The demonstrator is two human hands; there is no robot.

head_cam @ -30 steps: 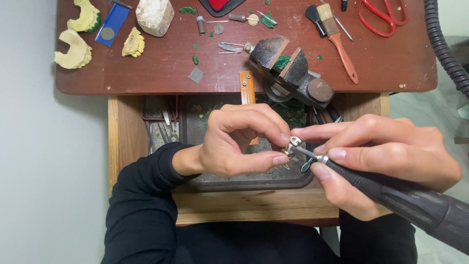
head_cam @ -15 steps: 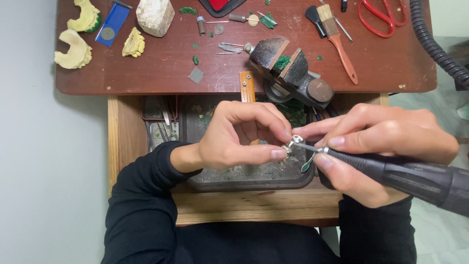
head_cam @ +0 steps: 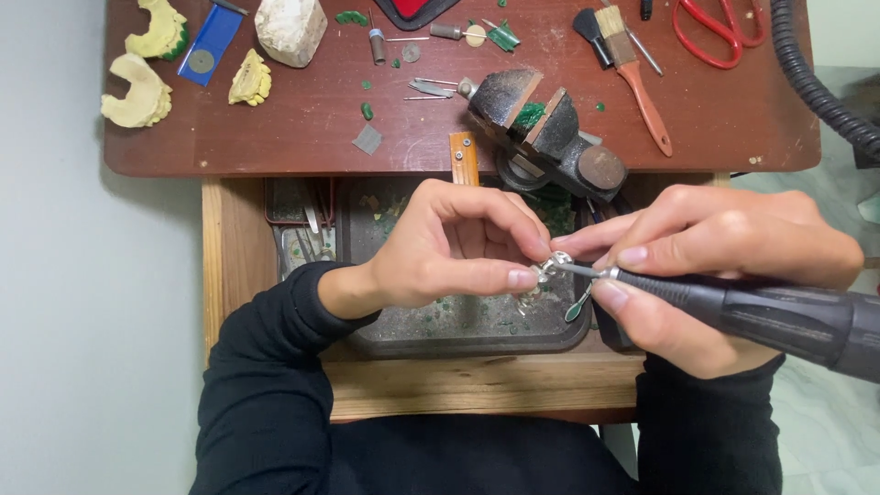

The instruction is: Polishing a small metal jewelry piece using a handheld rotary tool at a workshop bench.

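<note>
Barely shifted: left fingers pinching small silver piece, right hand gripping rotary tool.

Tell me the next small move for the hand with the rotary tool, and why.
Probably hold the bit lightly on the small silver piece and ease it across. The right hand grips the rotary handpiece with its tip at the piece, which the left hand pinches over the dark tray.

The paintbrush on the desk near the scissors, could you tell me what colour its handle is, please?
Orange-red, seen in the head view: paintbrush.
</note>
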